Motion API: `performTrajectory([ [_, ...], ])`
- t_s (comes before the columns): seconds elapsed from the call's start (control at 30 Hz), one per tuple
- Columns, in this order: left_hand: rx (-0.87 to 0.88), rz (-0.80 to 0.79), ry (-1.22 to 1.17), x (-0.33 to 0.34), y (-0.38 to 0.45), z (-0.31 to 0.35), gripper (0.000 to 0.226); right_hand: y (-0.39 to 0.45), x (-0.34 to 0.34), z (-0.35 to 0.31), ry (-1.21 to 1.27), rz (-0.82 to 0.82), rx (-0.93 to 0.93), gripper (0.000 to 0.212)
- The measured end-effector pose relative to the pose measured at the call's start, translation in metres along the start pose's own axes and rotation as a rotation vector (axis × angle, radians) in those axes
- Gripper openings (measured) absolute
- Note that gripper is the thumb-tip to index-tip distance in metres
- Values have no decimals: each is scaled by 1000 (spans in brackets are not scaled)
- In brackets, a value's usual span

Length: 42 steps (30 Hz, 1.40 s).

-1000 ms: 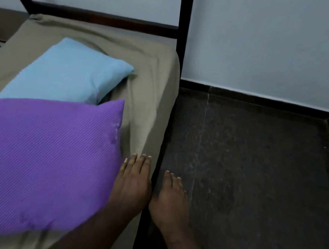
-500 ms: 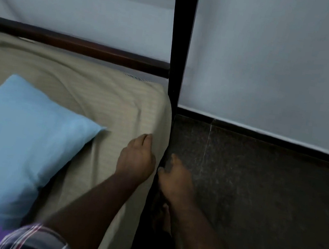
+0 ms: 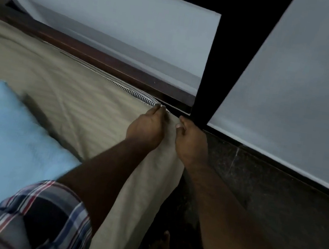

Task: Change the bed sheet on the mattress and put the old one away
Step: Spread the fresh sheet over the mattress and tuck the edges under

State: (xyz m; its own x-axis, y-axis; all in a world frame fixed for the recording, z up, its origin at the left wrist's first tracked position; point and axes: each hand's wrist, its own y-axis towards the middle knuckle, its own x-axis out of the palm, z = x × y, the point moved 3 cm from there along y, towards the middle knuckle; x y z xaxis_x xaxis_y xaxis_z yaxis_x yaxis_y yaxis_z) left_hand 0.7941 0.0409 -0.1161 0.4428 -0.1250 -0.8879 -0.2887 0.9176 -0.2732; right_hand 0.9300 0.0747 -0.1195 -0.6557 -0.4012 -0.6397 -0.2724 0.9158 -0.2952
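Nearest, a blue pillow lies on the bed; beyond it both hands have moved up from the mattress side to its far corner, so stripping is starting; the left hand pinches the beige sheet at its edge, striped mattress exposed just beyond; the right hand curls on the sheet's corner beside the dark bedpost.

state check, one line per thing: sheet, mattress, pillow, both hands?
sheet: on the bed, creased, edge pulled back at the far corner
mattress: striped edge bared at that corner
pillow: lying on the sheet
left hand: fingers pinch the sheet at the corner
right hand: curled on the sheet edge beside it
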Motion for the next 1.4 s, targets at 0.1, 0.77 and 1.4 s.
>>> performTrajectory([
  [0.1,-94,-51,53,-1,18,2,55,23,4,2,-109,-85,-29,45],
  [0.77,-20,304,-233,15,-16,34,30,-5,-20,39,-30,-131,98,40],
  [1.4,-319,-27,-92,25,-7,8,31,-2,-19,20,287,271,40,12],
])
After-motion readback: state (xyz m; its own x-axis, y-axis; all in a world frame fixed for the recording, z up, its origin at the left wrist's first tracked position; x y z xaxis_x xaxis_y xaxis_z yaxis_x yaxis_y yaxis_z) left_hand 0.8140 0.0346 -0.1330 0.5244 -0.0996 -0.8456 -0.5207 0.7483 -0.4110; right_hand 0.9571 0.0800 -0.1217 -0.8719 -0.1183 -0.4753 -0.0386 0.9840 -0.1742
